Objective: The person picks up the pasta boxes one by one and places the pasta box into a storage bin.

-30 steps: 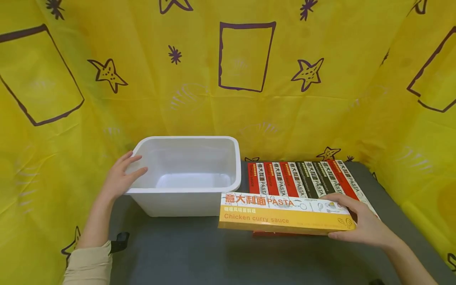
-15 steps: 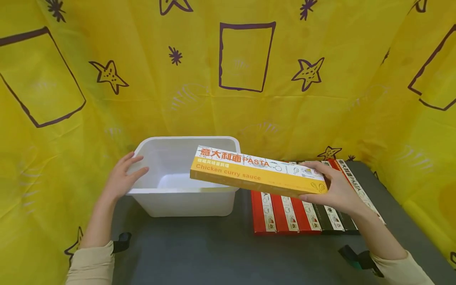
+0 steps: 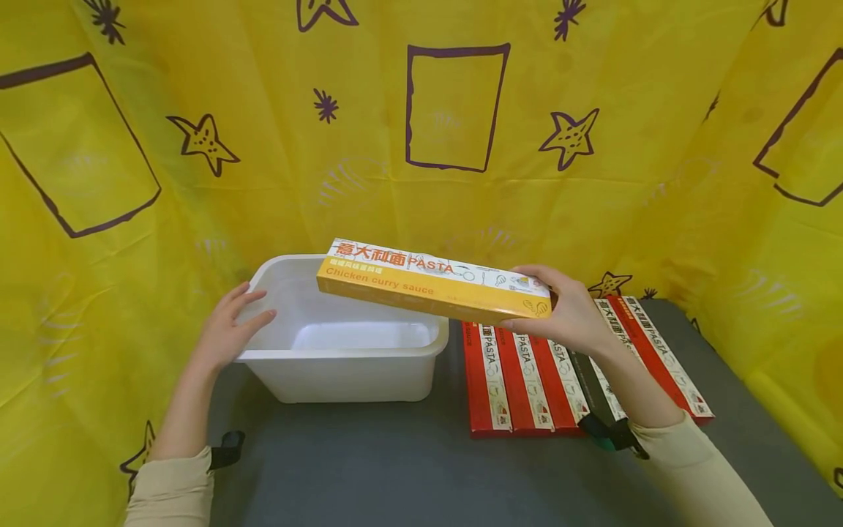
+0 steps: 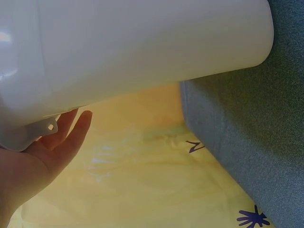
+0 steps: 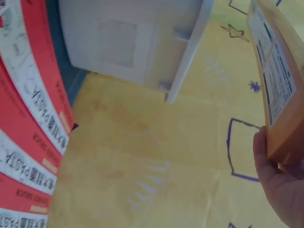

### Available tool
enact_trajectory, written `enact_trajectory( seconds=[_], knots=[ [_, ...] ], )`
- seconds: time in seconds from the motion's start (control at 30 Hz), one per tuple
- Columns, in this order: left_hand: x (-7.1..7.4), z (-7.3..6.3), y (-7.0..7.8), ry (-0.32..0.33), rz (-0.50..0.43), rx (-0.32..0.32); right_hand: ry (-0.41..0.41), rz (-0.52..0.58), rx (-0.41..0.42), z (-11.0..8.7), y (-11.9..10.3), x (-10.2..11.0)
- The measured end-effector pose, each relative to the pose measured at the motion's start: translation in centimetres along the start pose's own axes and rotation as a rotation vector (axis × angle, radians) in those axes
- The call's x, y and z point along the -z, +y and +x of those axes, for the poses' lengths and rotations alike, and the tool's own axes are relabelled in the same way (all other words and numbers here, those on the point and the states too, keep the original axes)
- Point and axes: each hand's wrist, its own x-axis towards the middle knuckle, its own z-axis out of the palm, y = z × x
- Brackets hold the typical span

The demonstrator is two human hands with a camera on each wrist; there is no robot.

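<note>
In the head view my right hand [image 3: 560, 304] grips the right end of a yellow-and-white pasta box [image 3: 435, 285] marked chicken curry sauce. The box hangs tilted, its left end higher, over the right half of a white plastic bin [image 3: 342, 377]. At the right edge of the right wrist view, fingers [image 5: 266, 156] press against the box's end. My left hand [image 3: 227, 326] rests at the bin's left rim, fingers fairly straight and thumb over the inside. Seen from the left wrist, that hand [image 4: 45, 159] lies against the rim's lip.
Right of the bin, a row of red pasta boxes [image 3: 487, 388] and black ones [image 3: 599, 388] lies on the dark grey table [image 3: 395, 468]; my right forearm covers part of it. A yellow patterned curtain [image 3: 454, 205] stands close behind and at both sides.
My right hand has lifted the pasta box up and to the left, from in front of the row to above the bin. The left hand has stayed at the rim.
</note>
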Motion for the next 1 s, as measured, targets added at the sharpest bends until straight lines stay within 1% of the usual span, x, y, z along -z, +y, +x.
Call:
enact_trajectory(
  seconds=[0.13, 0.23, 0.37, 0.53, 0.77, 1.0],
  knots=[
    [0.0, 0.0, -0.1, 0.000, 0.007, 0.009, -0.022, -0.022, 0.009, 1.5, -1.0, -0.7],
    [0.1, -0.1, -0.1, 0.002, 0.008, 0.010, -0.025, -0.076, 0.043, 2.5, -1.9, -1.2],
    [0.1, 0.0, -0.1, 0.007, 0.007, 0.009, -0.038, -0.177, 0.087, 3.9, -3.0, -2.0],
    [-0.1, 0.1, -0.3, 0.015, 0.014, -0.007, -0.102, -0.261, 0.112, 5.5, -4.2, -3.0],
    [-0.2, 0.2, -0.5, 0.031, 0.018, -0.040, -0.197, -0.297, 0.136, 7.9, -5.6, -4.7],
    [-0.1, 0.0, -0.3, 0.038, 0.000, -0.035, -0.283, -0.309, 0.162, 9.8, -6.6, -7.7]
  ],
)
